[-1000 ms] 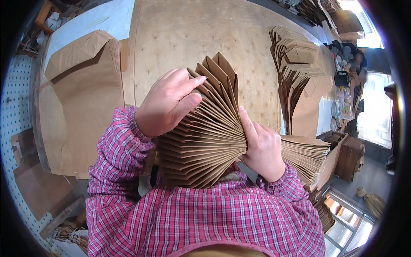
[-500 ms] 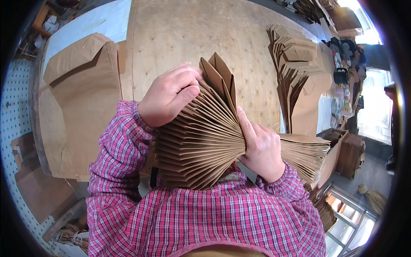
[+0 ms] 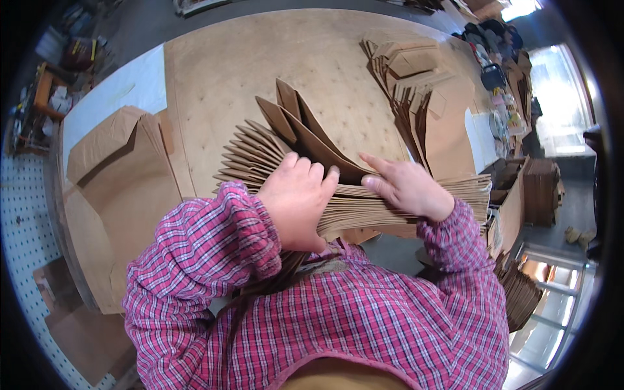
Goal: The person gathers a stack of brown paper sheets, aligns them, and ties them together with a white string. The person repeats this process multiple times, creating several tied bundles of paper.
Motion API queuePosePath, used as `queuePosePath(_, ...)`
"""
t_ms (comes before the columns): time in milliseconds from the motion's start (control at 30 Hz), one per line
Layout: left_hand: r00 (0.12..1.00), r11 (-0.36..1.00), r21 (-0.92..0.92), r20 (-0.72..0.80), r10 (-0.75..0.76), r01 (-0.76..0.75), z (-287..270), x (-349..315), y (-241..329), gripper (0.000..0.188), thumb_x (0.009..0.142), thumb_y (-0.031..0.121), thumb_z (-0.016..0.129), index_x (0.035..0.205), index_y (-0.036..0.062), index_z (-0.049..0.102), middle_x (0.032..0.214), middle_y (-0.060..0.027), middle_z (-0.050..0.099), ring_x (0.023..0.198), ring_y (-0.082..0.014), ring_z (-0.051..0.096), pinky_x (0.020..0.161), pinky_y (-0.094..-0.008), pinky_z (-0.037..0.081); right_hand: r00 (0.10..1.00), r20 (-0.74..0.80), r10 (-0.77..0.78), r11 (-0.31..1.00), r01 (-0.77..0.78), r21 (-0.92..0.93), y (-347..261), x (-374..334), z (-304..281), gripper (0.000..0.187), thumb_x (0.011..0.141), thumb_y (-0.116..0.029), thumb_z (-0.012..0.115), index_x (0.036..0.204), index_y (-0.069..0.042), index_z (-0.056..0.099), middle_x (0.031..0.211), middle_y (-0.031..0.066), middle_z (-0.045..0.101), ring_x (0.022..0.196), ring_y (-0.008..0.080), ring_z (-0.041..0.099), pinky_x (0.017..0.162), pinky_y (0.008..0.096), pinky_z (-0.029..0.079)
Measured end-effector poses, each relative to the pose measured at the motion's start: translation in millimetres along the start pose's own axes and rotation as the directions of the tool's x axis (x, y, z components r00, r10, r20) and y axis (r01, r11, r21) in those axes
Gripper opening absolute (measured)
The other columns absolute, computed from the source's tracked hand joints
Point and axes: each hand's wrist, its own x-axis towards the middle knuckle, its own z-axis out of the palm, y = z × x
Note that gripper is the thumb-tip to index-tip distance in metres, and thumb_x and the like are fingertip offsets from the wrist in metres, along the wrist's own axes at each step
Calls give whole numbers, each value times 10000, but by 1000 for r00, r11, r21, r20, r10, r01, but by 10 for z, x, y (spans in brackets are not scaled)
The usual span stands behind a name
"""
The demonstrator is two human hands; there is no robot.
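Left grip (image 3: 298,200) around paper bags (image 3: 364,207) — fanned, right grip (image 3: 411,187) atop

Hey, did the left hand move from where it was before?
Yes: the left hand moved rightward, farther from the brown paper stack lying at the left of the table.

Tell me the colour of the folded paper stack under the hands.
Brown; the folded paper stack shows best in the head view.

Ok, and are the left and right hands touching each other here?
Apart: the head view shows the folded brown paper stack in plain sight between the left hand and right hand.
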Motion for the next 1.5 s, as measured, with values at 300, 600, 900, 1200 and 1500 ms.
queuePosePath(300,966,973,21,114,-233,232,142,396,192,246,718,106,637,930,13,552,843,-197,666,811,-377,668,722,-464,540,712,-632,-305,952,241,-188,-34,-374,-40,343,763,-143,730,1060,-21,609,728,135,602,672,327,605,615,425,486)
queuePosePath(600,985,955,259,55,-166,146,209,252,445,137,730,174,673,802,58,685,781,-142,692,778,-321,688,699,-422,547,943,224,246,-263,-158,952,-390,-560,1069,605,907,-659,521,1030,-78,633,891,65,689,727,141,659,662,248,543)
queuePosePath(900,998,864,498,41,56,-69,496,-321,1182,79,754,146,624,783,77,648,739,-113,688,735,-248,696,650,-365,537,789,194,583,-432,98,897,-982,-961,1409,202,886,-264,592,823,-76,628,697,37,622,483,124,497,413,235,367)
queuePosePath(1200,469,951,280,863,-189,-131,335,489,1473,858,858,684,534,1353,-16,504,1325,-244,559,1224,-368,546,1035,-447,422,840,92,535,-492,221,842,-1299,-2103,2233,228,931,-228,612,1073,-56,563,826,22,614,540,94,494,454,222,406)
queuePosePath(1500,281,660,147,821,-497,737,2349,994,164,993,812,841,404,1451,83,446,1529,-160,373,1425,-271,323,1173,-425,218,889,-227,397,-171,315,934,-1172,-2668,2911,270,906,-158,639,1107,16,591,906,103,664,810,218,647,739,324,525)
